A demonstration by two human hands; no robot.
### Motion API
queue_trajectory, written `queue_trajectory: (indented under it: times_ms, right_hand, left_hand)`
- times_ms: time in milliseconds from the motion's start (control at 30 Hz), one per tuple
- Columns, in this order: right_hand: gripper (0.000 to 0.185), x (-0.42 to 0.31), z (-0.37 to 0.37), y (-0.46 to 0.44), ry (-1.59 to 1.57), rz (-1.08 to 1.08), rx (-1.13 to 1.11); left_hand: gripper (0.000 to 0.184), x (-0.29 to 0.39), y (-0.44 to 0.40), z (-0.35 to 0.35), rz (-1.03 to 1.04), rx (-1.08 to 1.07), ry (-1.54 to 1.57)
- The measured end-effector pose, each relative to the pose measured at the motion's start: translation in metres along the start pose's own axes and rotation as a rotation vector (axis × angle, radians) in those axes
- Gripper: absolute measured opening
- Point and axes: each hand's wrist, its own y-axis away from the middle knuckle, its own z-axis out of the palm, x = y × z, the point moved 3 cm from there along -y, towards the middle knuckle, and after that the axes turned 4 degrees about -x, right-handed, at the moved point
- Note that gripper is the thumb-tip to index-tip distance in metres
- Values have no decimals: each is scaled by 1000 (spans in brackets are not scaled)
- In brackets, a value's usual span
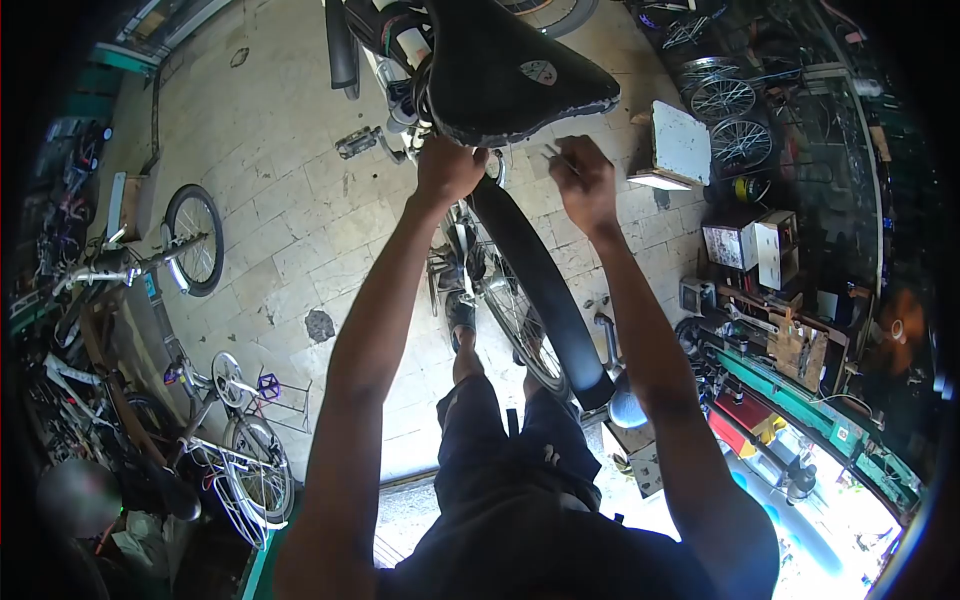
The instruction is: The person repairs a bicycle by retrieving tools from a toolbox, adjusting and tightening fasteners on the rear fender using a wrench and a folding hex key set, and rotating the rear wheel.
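Below the rear of a black bicycle saddle point(520, 80), my left hand point(450, 172) is closed at the top of the rear mudguard, its fingertips partly hidden. What it grips there I cannot make out. To the right, apart from the bike, my right hand point(588, 180) is closed on a small metal tool point(552, 153), whose thin end pokes out past the fingers; its exact kind is unclear. The long black mudguard point(540, 285) curves over the rear wheel point(515, 325) toward me. A pedal point(358, 142) sticks out on the bike's left.
My legs stand close behind the rear wheel. A bicycle point(245, 450) and another wheel point(195, 240) are at the left. At the right are a white box point(682, 145), a small cabinet point(775, 250), hanging wheel rims point(722, 98) and a green-edged bench point(800, 400).
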Motion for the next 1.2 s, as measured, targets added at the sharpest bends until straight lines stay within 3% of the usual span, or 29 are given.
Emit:
queue_trajectory:
  times_ms: [67, 167, 233, 333, 400, 533, 1067, 1200]
  right_hand:
    - [7, 8, 18, -3, 146, -142, -88]
    - [11, 30, 44, -4, 317, 107, -302]
    - [21, 33, 54, -2, 534, 281, -455]
    - [24, 20, 56, -4, 649, 340, -442]
    - [29, 15, 57, -8, 637, 363, -456]
    - [28, 22, 60, -8, 668, 394, -522]
    - [46, 15, 71, -8, 624, 490, -504]
    - [49, 11, 82, -12, 639, 589, -463]
  left_hand:
    - [18, 2, -4, 2, -51, -302, -268]
    - [18, -2, -3, 10, -94, -430, -294]
    - [18, -2, -4, 14, -80, -401, -286]
    - [17, 1, -3, 18, -127, -391, -243]
    - [45, -1, -5, 20, -170, -381, -167]
    - [49, -8, -6, 27, -209, -486, -192]
    - [52, -11, -6, 29, -204, -476, -166]
    - [43, -23, -4, 39, -200, -509, -171]
